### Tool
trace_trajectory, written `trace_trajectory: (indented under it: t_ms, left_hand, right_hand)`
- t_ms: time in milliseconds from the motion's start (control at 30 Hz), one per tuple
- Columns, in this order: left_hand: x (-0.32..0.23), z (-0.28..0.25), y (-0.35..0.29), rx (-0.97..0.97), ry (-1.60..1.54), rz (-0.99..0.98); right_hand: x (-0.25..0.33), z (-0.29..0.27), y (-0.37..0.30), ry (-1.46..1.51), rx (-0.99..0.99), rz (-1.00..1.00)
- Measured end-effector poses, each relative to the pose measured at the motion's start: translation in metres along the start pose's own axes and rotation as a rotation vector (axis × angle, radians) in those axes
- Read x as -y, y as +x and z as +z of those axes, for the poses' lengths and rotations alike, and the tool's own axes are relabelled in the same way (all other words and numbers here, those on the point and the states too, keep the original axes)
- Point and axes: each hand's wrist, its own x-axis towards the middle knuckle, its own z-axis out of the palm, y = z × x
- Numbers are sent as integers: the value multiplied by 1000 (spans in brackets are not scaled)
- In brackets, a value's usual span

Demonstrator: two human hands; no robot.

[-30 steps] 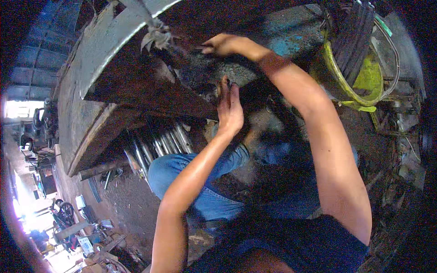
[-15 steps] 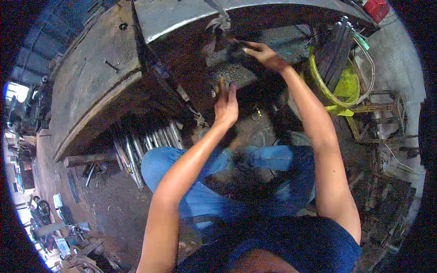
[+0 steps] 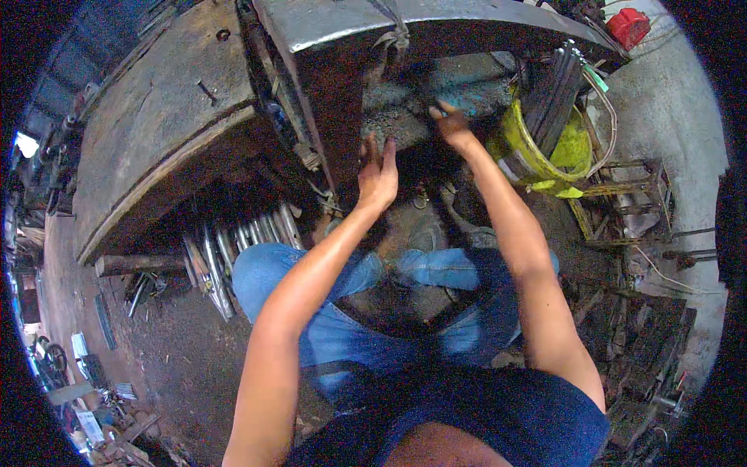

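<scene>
Beneath the curved metal edge of a workbench [image 3: 342, 29], my left hand [image 3: 378, 180] reaches up with its fingers stretched and apart. Its fingertips are at the near left edge of a dark shelf [image 3: 394, 124] strewn with gritty grey bits, and no held thing shows. My right hand [image 3: 456, 131] is farther right, over the shadowed right part of the shelf, beside a bluish-grey patch [image 3: 475, 100]. Thumb and forefinger stand a little apart, with nothing visible between them; the other fingers are blurred in shadow.
A yellow bucket [image 3: 520, 156] holding dark rods [image 3: 554, 101] stands right of my right hand, near a rusty metal frame [image 3: 618, 191]. Metal tubes [image 3: 226, 253] lie under the bench at left. A knotted grey strap [image 3: 397, 37] hangs from the bench edge. A red container [image 3: 627, 28] sits far right.
My right hand has drawn back toward me, away from under the hanging strap, and its fingers have shifted. My left hand stays near the shelf edge. The whole view has shifted slightly.
</scene>
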Motion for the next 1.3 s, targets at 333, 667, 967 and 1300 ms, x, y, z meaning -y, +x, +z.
trace_trajectory:
  t_ms: [333,667,967,1300]
  left_hand:
    - [7,15,5,-69,-268,-164]
    - [9,18,7,-86,-309,-115]
    - [6,14,9,-70,-377,-185]
    - [-21,-18,2,-6,-561,-270]
  right_hand:
    - [-15,7,-3,367,-204,-48]
    - [-33,15,3,227,-11,-23]
    - [38,-44,-43,1068,245,652]
    - [38,-102,-34,1032,349,727]
